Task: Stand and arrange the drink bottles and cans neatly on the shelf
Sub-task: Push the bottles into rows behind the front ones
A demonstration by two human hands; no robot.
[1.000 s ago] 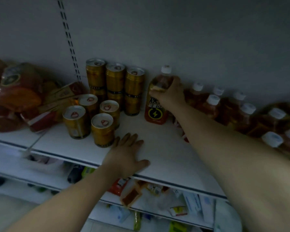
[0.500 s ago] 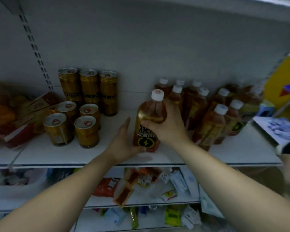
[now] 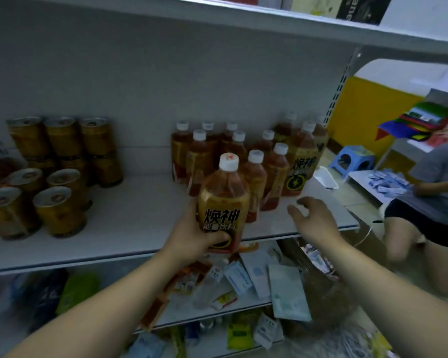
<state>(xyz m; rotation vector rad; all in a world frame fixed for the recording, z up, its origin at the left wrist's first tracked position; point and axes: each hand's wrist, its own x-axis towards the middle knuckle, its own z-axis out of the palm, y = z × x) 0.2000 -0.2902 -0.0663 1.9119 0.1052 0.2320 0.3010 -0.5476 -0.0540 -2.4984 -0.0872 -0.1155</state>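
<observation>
Gripping one bottle (image 3: 224, 202) in my left hand (image 3: 192, 236), right hand (image 3: 313, 220) spread empty, I judge cans (image 3: 60, 161) and far bottles (image 3: 233, 151) already standing.

Loose packets (image 3: 254, 275) and sachets are strewn across the lower shelf (image 3: 212, 312); a blue plastic stool (image 3: 352, 161) is seen on the floor at right, before a yellow wall (image 3: 373, 112); a crouching person (image 3: 429, 202) in a grey shirt is seen beside it.

Both forearms are bare from the wrists back, no sleeves showing. The left hand (image 3: 192, 236) and right hand (image 3: 313, 223) wear nothing: no gloves, rings, watch or bands behind the fingers.
</observation>
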